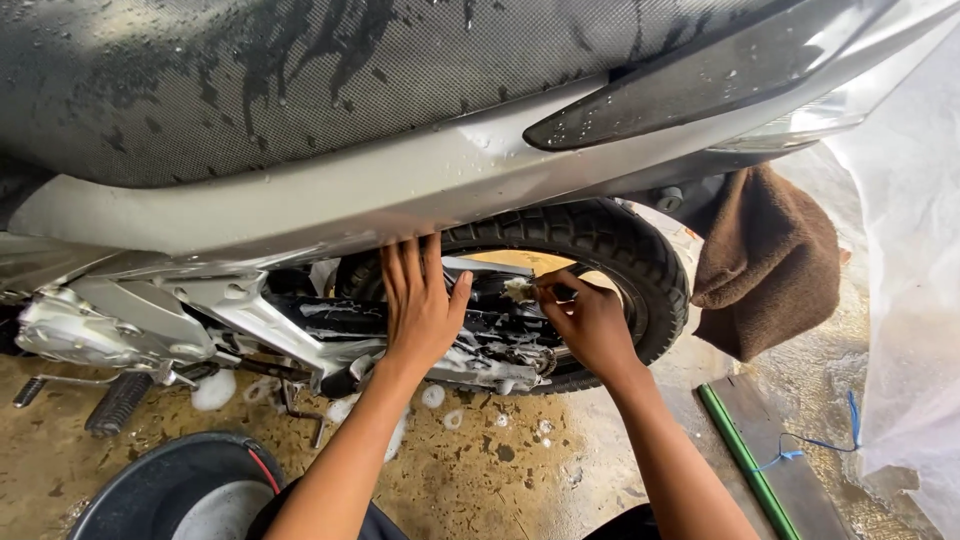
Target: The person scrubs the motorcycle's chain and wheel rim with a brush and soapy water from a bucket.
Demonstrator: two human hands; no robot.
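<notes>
Head view: right hand point(590, 325) pinches soapy brush point(520, 290), bristles mostly hidden.

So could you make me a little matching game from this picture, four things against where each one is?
Things:
1. left hand
2. right hand
3. brown towel
4. black basin

Places:
a. hanging to the right of the tyre
b. pinching a soapy wad by the wheel
c. on the wet floor, bottom left
d. flat against the scooter's side, below the grey panel

Pairs: 1-d, 2-b, 3-a, 4-c
</notes>
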